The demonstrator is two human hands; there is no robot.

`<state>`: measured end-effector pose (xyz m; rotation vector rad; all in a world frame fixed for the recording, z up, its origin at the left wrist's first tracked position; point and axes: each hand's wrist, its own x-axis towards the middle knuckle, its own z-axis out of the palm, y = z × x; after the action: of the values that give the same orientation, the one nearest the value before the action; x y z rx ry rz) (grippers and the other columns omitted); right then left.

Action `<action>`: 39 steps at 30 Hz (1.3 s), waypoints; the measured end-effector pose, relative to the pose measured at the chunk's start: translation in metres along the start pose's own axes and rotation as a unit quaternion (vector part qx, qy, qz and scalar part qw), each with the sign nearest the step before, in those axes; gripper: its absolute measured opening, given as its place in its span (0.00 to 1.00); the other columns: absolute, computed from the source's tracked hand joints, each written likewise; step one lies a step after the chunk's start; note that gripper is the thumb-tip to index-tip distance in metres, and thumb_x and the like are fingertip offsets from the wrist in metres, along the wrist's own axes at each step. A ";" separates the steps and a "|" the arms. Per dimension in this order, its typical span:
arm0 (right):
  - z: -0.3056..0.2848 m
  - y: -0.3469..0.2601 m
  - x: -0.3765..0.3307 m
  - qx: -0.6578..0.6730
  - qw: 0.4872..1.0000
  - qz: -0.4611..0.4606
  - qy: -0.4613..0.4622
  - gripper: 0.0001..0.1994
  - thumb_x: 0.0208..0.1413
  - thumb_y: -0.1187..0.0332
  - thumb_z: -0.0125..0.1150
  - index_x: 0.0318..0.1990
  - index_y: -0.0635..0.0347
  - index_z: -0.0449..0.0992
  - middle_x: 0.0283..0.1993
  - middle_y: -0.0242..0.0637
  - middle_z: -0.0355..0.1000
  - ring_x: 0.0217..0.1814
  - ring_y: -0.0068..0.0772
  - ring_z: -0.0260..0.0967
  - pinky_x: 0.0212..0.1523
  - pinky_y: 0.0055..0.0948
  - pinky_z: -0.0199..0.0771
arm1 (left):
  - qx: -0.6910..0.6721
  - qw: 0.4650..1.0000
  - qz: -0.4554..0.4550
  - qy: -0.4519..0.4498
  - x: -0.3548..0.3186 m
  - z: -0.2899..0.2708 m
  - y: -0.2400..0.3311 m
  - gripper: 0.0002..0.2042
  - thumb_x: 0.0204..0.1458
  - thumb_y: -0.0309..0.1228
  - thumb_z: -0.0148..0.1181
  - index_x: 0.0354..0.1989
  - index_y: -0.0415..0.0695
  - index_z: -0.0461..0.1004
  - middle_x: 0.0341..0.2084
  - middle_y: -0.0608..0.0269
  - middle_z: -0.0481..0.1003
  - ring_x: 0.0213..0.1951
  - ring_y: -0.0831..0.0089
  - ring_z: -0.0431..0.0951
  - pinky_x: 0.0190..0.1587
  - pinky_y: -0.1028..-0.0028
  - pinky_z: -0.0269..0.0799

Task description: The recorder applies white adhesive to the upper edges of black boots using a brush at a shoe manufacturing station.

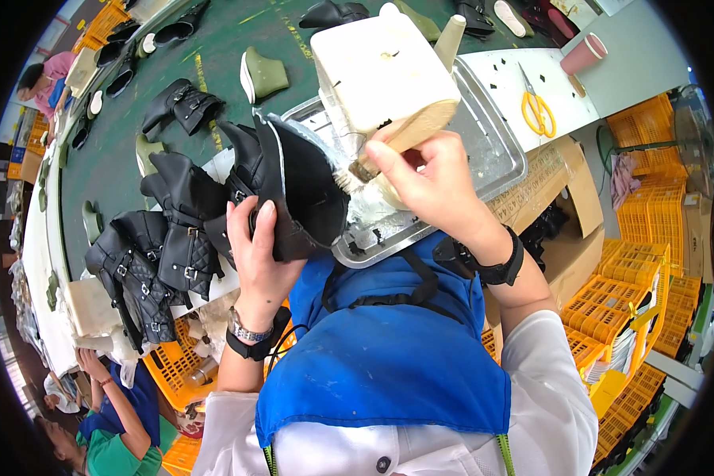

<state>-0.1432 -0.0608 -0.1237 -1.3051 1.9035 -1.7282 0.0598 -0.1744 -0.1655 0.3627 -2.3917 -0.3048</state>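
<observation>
My left hand (254,250) is closed round the black boot upper (316,194), holding its wide opening toward the right. Between the thumb and fingers of my right hand (436,182) is a brush (362,171) with pale bristles. The bristles are by the boot upper's whitish edge; whether they touch it I cannot tell. Behind the brush, a large off-white block-shaped container (385,67) with dark specks stands on a metal tray (512,155). White smears and black scraps lie in the tray. Several black buckled boot uppers (186,230) are heaped left of my left hand.
Yellow-handled scissors (538,111) and a pink cup (585,54) are on the white surface at the right. A green wedge-shaped piece (262,73) and another black upper (184,107) rest on the green table (238,32). Orange crates (611,293) stand at right; people work at left.
</observation>
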 end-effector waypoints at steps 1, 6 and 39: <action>0.001 -0.002 -0.001 0.000 1.000 -0.001 -0.003 0.07 0.49 0.70 0.58 0.29 0.67 0.75 0.15 0.30 0.66 0.14 0.15 0.58 0.16 0.19 0.57 | 0.013 1.000 -0.011 -0.007 0.002 0.001 -0.001 0.46 0.26 0.23 0.69 0.59 0.43 0.51 0.47 0.48 0.64 0.50 0.49 0.64 0.57 0.51 0.54; 0.008 -0.004 -0.012 0.137 0.987 0.072 0.034 0.06 0.51 0.70 0.58 0.31 0.66 0.75 0.18 0.21 0.65 0.17 0.08 0.54 0.17 0.14 0.53 | 0.029 0.998 -0.028 0.039 0.006 0.003 0.002 0.44 0.26 0.22 0.69 0.58 0.41 0.52 0.46 0.49 0.65 0.50 0.48 0.64 0.57 0.52 0.54; 0.020 -0.019 0.003 0.078 0.991 0.080 -0.069 0.04 0.49 0.73 0.58 0.26 0.65 0.73 0.21 0.33 0.69 0.20 0.20 0.63 0.22 0.22 0.63 | 0.116 0.989 0.006 0.095 0.025 -0.009 -0.027 0.22 0.33 0.23 0.63 0.41 0.54 0.70 0.41 0.53 0.64 0.45 0.54 0.65 0.53 0.44 0.51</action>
<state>-0.1220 -0.0740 -0.1107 -1.1503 1.7089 -1.6256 0.0527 -0.2087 -0.1524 0.4625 -2.2432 0.0147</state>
